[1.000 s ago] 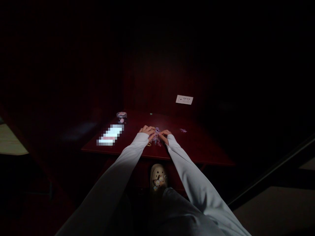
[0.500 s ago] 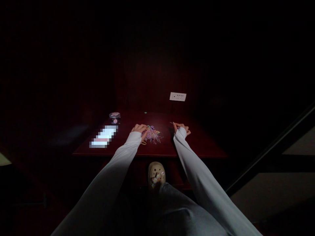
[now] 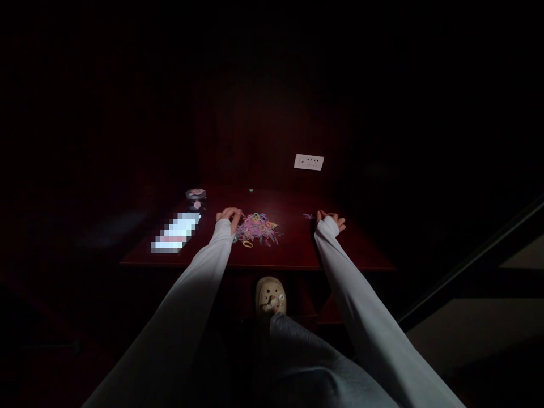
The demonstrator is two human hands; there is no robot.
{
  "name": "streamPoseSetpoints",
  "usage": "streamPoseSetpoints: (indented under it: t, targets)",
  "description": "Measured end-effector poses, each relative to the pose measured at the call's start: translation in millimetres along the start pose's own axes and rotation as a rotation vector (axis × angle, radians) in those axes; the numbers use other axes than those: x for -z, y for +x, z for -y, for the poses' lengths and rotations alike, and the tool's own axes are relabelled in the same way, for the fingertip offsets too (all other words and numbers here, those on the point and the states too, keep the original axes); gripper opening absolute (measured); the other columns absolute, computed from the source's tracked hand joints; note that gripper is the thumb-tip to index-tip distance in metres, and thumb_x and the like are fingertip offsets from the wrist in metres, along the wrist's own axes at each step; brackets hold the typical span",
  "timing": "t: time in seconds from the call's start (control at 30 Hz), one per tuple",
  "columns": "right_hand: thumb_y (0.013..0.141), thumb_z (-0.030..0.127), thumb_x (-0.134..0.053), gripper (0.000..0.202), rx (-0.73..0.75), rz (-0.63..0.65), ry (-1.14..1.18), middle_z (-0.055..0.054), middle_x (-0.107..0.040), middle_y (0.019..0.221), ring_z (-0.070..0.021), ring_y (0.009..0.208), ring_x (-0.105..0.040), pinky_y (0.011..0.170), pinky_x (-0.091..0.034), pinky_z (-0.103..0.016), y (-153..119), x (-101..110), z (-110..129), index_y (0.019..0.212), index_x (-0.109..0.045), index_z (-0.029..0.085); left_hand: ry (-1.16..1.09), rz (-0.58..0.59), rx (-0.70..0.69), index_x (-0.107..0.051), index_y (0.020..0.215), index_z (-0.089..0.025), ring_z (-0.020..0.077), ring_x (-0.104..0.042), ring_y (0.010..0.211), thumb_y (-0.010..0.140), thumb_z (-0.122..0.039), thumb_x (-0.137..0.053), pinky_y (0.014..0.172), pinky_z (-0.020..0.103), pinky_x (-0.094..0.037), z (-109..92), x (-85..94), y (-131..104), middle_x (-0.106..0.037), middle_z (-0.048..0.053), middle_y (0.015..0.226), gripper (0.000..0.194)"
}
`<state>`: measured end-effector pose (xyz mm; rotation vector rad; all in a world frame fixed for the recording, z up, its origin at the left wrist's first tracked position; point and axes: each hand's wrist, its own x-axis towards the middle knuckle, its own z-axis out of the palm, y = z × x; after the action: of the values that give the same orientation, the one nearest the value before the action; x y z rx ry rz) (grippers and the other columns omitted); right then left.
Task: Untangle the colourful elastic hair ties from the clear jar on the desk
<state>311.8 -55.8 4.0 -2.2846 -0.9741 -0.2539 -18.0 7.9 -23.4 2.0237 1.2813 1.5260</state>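
A loose pile of small coloured bands (image 3: 258,228), mostly pink and purple, lies on the dark red table (image 3: 204,256). At the pile's left edge is my left hand (image 3: 230,217), its fingers bent and apart, with nothing visible in them. Farther right, my right hand (image 3: 330,220) rests low over the table with its fingers curled together; whatever they hold, if anything, is too small to name. Just left of its fingertips lies a little group of purple bands (image 3: 308,216). A yellow band (image 3: 247,244) sits at the pile's front edge.
A lit phone (image 3: 176,233), blurred out, lies at the left of the table. Behind it stands a small clear round container (image 3: 196,198). A green band (image 3: 251,190) lies near the back, and a white socket plate (image 3: 309,162) is on the wall.
My left hand has moved left, uncovering more of the pile. My right hand has moved right, and the small purple group beside it now shows.
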Motion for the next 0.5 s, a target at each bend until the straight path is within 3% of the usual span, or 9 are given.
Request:
streamPoseSetpoints:
  t: [0.17, 0.3, 0.37, 0.5]
  targets:
    - [0.101, 0.037, -0.045, 0.045, -0.035, -0.114, 0.164, -0.014, -0.063, 0.132, -0.0344, 0.117, -0.043, 0.096, -0.027, -0.047, -14, -1, 3, 0.134, -0.074, 0.026, -0.065, -0.028, 0.12, -0.071, 0.084, -0.023, 0.0255, -0.066, 0.112, 0.105, -0.03, -0.039, 0.11, 0.045, -0.046, -4, 2.5, 4, -0.079, 0.007, 0.111, 0.038]
    - [0.097, 0.034, -0.047, 0.043, 0.096, -0.056, 0.261, -0.013, -0.064, 0.128, -0.0345, 0.115, -0.042, 0.096, -0.028, -0.047, -47, -8, 40, 0.13, -0.074, 0.028, -0.169, -0.101, 0.196, -0.069, 0.078, -0.022, 0.0255, -0.067, 0.107, 0.108, -0.036, -0.027, 0.11, 0.046, -0.047, -7, 0.9, 5, -0.08, 0.009, 0.104, 0.053]
    - [0.099, 0.034, -0.048, 0.043, 0.27, 0.029, 0.303, -0.012, -0.065, 0.128, -0.0337, 0.115, -0.043, 0.095, -0.03, -0.045, -74, -14, 69, 0.132, -0.074, 0.029, -0.218, -0.146, 0.263, -0.069, 0.079, -0.023, 0.0251, -0.068, 0.107, 0.109, -0.043, -0.023, 0.108, 0.044, -0.05, -6, 0.5, 7, -0.08, 0.009, 0.105, 0.058]
    - [0.1, 0.042, -0.06, 0.039, 0.838, 0.264, 0.292, -0.007, -0.066, 0.132, -0.0307, 0.117, -0.046, 0.099, -0.034, -0.042, -126, -24, 119, 0.136, -0.072, 0.039, -0.335, -0.176, 0.37, -0.069, 0.084, -0.022, 0.0254, -0.07, 0.105, 0.108, -0.055, -0.016, 0.096, 0.042, -0.056, -3, 3.0, 13, -0.08, 0.012, 0.107, 0.067]
